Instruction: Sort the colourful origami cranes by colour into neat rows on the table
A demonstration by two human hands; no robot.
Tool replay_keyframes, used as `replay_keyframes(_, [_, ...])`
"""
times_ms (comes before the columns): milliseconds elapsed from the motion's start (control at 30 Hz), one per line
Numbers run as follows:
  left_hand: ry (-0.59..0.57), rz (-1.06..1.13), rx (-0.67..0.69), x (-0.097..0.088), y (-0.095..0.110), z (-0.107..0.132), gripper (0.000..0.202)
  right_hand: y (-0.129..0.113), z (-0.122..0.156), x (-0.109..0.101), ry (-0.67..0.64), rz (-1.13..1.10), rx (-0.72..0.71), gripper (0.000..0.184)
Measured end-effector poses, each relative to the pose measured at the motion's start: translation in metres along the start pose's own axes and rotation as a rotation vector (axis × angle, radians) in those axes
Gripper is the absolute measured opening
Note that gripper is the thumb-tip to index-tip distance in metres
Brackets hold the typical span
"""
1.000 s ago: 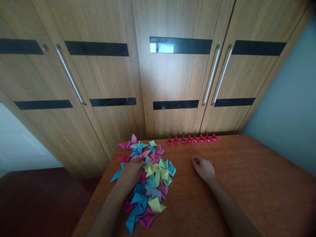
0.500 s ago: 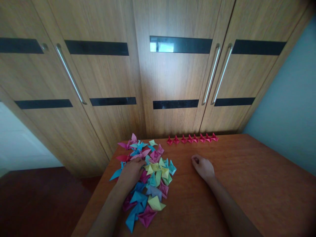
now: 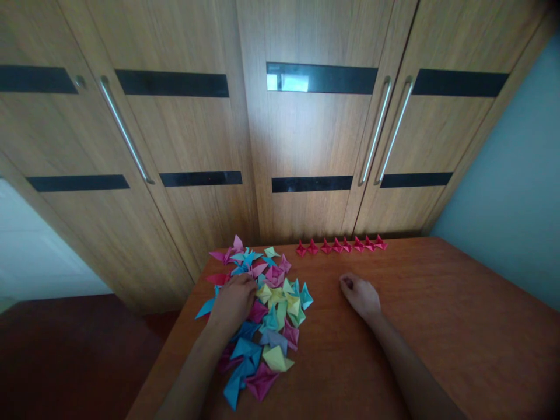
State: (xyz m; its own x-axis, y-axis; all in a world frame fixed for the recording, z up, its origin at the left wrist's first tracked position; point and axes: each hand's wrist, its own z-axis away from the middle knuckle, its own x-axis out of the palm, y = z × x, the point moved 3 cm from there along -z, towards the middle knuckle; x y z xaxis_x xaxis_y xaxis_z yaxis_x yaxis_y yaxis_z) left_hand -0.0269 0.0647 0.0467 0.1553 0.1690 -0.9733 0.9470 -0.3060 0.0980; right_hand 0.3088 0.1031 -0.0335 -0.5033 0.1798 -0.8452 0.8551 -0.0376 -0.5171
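My left hand [image 3: 236, 297] reaches into a pile of folded origami paper pieces, its fingers curled down among them. Whatever its fingertips touch is hidden under the hand. Next to them lie a yellow origami piece [image 3: 276, 296] and a magenta one [image 3: 258, 311]. Nearer to me in the pile are a blue origami piece [image 3: 246, 350], another magenta one [image 3: 261, 382] and a pale yellow one [image 3: 275, 359]. My right hand [image 3: 362, 296] rests on the table to the right of the pile, loosely closed, with nothing visible in it.
Along the back edge of the wooden table [image 3: 437, 326] stands a row of several small red origami pieces [image 3: 336, 245]. Right behind the table rises a wooden wardrobe [image 3: 306, 146] with long metal handles. A blue wall [image 3: 511, 192] is at the right.
My left hand has shifted very slightly, staying over the same part of the pile. The right hand and the red row stay where they were.
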Motion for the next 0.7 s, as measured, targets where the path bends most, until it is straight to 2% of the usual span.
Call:
replay_keyframes(100, [0.177,0.032,-0.039,-0.014,0.004,0.002,0.016,-0.002,0.0,-0.001,0.055,-0.107,-0.053,0.019])
replay_keyframes(167, [0.243,0.092,-0.072,-0.02,0.01,0.003,0.014,-0.011,0.004,-0.002,0.112,-0.254,-0.129,0.021])
replay_keyframes(233, [0.228,0.184,-0.087,-0.02,0.019,0.004,0.013,-0.028,0.012,-0.003,0.135,-0.424,-0.224,0.023])
replay_keyframes(333, [0.137,0.332,-0.053,-0.013,0.037,0.007,0.011,-0.063,0.032,-0.002,0.047,-0.615,-0.345,0.027])
replay_keyframes(467, [0.08,0.396,-0.013,-0.003,0.057,0.011,0.009,-0.101,0.061,-0.003,-0.069,-0.693,-0.518,0.038])
replay_keyframes(600, [0.07,0.457,0.024,-0.002,0.068,0.013,0.011,-0.112,0.069,-0.008,-0.03,-0.715,-0.614,0.023])
replay_keyframes(700, [0.073,0.528,0.057,-0.003,0.072,0.013,0.013,-0.11,0.065,-0.009,-0.015,-0.789,-0.572,0.014])
